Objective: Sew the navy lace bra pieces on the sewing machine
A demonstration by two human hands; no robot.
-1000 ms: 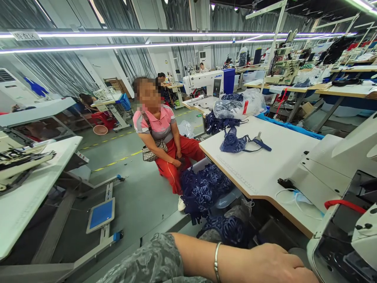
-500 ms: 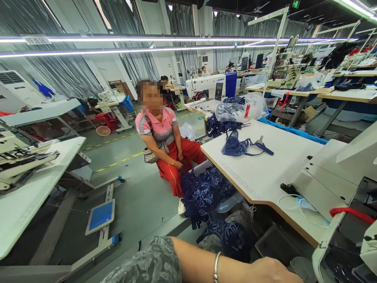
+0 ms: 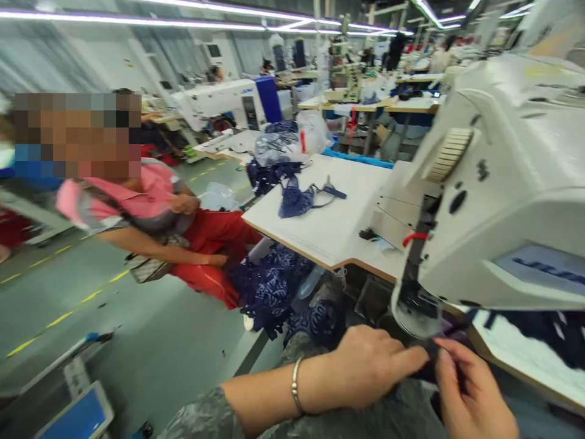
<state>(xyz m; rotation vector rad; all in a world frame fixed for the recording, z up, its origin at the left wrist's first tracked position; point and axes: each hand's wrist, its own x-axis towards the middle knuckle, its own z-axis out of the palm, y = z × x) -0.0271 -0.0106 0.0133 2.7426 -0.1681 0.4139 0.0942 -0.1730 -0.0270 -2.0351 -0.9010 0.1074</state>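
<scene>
The navy cloth (image 3: 543, 326) lies in the lower right of the frame, under the pale body of the sewing machine (image 3: 503, 183). A narrow dark end of it runs left, to just below the round wheel (image 3: 414, 308) at the machine's end. There your two hands meet on it. Your left hand (image 3: 370, 366), with a bracelet (image 3: 296, 387) at the wrist, comes in from bottom centre with its fingers drawn together into a narrow pinch on that end. Your right hand (image 3: 475, 396), at the bottom right, closes thumb against forefinger on the same strip, just beside the left fingertips. Blur hides how much cloth each pinch takes. Two pinches this close probably hold the short end flat and steady. Above, in mid-frame, the white table (image 3: 347, 244) carries a single navy garment (image 3: 297, 198). Behind the garment stands a filled plastic bag (image 3: 292, 143). A heap of navy lace (image 3: 269, 280) hangs below the table's near edge, likely put there to be within arm's reach of the seat. At the left a co-worker (image 3: 150, 201) in a pink top and red trousers bends towards that heap, one hand down beside it.
</scene>
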